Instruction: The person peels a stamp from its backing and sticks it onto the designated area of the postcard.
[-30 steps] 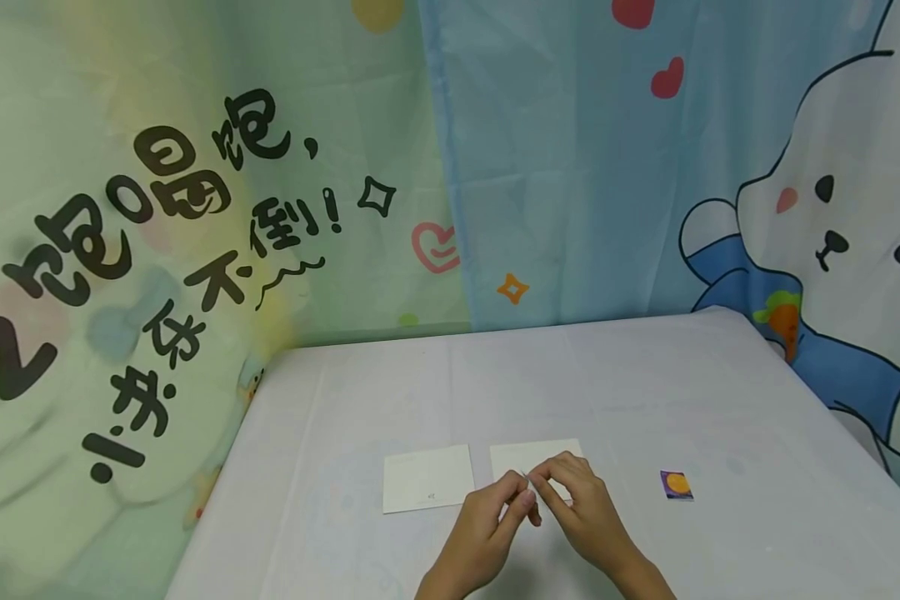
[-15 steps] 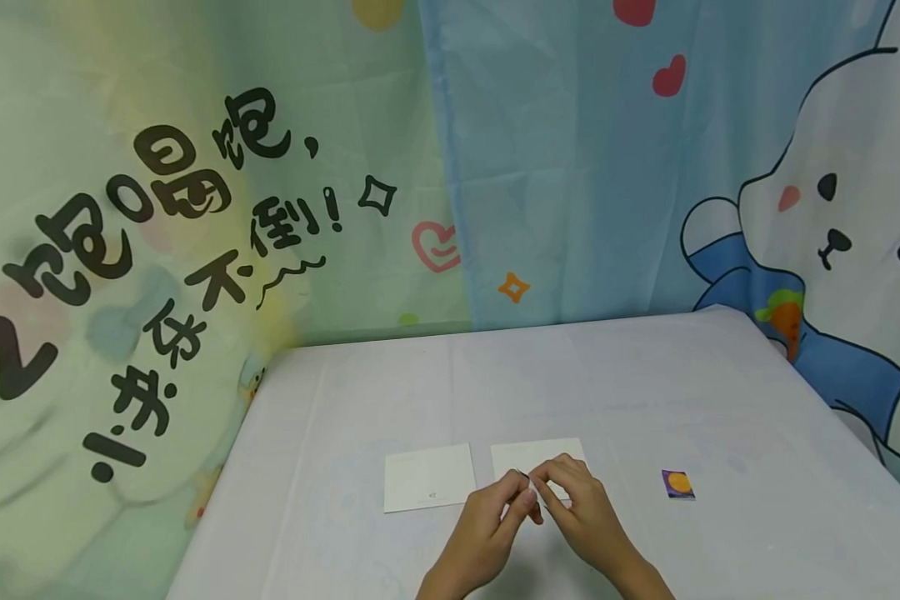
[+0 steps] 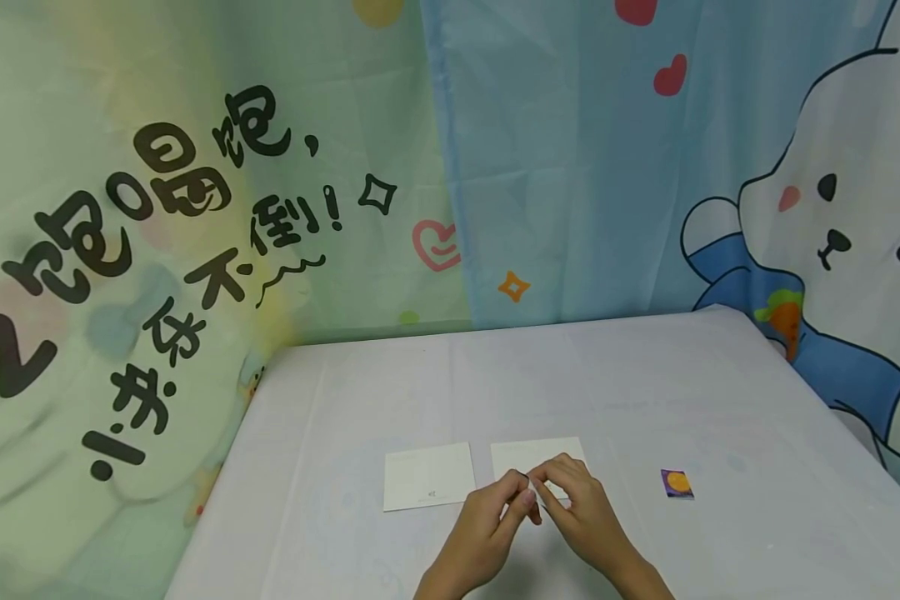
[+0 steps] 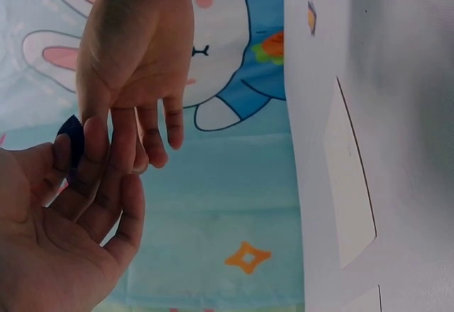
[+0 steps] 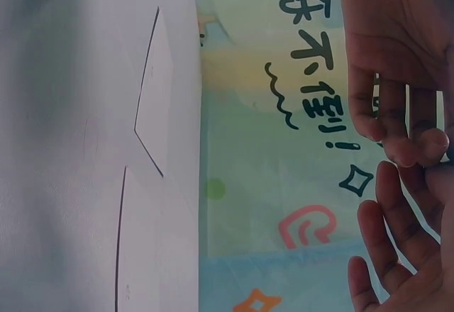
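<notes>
In the head view, my left hand (image 3: pixel 483 521) and right hand (image 3: pixel 581 508) meet fingertip to fingertip above the front of the table. Between them is a thin dark blue piece (image 4: pixel 74 131) with a jagged edge, like a stamp or sticker. The left thumb and index finger pinch it in the left wrist view. My right thumb and index finger close in on its edge, their tips partly hidden behind the left fingers. Only a dark sliver shows from above. Both hands' other fingers are loosely bent. In the right wrist view, the hands hide the piece.
Two white cards lie side by side on the white-covered table (image 3: pixel 555 375): a left card (image 3: pixel 427 475) with a tiny mark, and a right card (image 3: pixel 536 452) partly behind my right hand. A small purple square (image 3: pixel 677 484) with an orange circle lies further right. Printed curtains stand behind.
Both hands stay in nearly the same place. A dark edge now shows at the left index fingertip, where a pale edge showed a second ago.
</notes>
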`<state>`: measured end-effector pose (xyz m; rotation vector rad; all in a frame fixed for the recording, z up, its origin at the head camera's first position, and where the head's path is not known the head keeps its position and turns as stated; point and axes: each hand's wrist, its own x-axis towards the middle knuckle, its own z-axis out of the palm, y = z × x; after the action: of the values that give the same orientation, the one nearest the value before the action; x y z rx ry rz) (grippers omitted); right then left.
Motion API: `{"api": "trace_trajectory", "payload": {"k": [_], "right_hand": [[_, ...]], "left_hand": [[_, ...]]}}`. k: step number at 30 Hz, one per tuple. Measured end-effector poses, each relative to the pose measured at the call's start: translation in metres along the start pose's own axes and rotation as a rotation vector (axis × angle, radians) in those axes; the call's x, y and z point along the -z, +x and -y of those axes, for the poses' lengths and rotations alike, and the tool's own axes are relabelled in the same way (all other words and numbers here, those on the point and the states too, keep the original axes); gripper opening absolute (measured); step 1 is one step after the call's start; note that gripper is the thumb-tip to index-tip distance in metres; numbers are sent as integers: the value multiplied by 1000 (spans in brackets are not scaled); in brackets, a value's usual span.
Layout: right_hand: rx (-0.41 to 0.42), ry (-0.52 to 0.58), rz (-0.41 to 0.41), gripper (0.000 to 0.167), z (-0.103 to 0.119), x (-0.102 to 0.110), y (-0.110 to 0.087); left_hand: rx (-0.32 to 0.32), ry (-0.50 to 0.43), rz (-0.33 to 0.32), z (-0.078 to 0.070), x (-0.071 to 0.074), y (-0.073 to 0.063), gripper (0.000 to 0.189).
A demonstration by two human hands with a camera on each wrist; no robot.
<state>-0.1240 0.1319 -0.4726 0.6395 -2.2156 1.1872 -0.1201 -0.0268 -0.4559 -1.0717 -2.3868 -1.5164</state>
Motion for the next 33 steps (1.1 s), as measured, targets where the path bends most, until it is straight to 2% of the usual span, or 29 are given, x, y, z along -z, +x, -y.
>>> {"api": "trace_trajectory", "payload": {"k": [7,13,18,23,25,29,33], "right_hand": [[40,18,-22,23,-2,0,2],[60,58,-71,32,-2,2,1],[106,126,-106,38,-2,5,1],[151,200,-85,41,-3,4,0],[159,234,-72,42,-3,4,0],[143,282,-35,44,-2,5,-2],[104,309,0,50,-1,6,-3]], "left_hand": [[-11,7,1,-1,1,-1,19],[-9,-7,0,-2,2,0,19],[18,-33,3,-3,3,-1,19],[56,-69,-9,-1,3,-2,18],[44,-68,-20,0,3,-2,17],[21,-60,-41,0,3,-2,16],[29,-63,-50,1,4,-2,16]]}}
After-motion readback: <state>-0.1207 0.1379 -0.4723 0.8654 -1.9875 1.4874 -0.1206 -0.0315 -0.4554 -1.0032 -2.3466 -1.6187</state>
